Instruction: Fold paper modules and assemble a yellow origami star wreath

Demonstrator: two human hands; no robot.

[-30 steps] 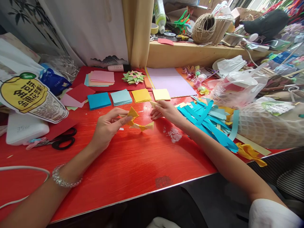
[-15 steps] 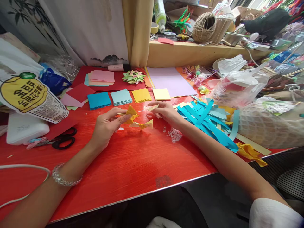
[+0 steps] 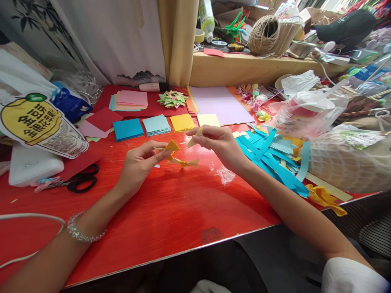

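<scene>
I am observing the red table point(image 3: 171, 219) carrying stacked paper squares toward its far edge and a heap of blue paper strips point(image 3: 269, 156) at its right side, and I am judging the assembly as partly done: a chain of folded yellow paper pieces point(image 3: 179, 156) is already joined, with plenty of squares unused. The left hand point(image 3: 139, 165) is pinching the chain's left end just above the table's middle, wrist resting low. The right hand point(image 3: 220, 144) is hovering just beside it, fingertips closed on one small pale yellow folded piece point(image 3: 195, 140).
</scene>
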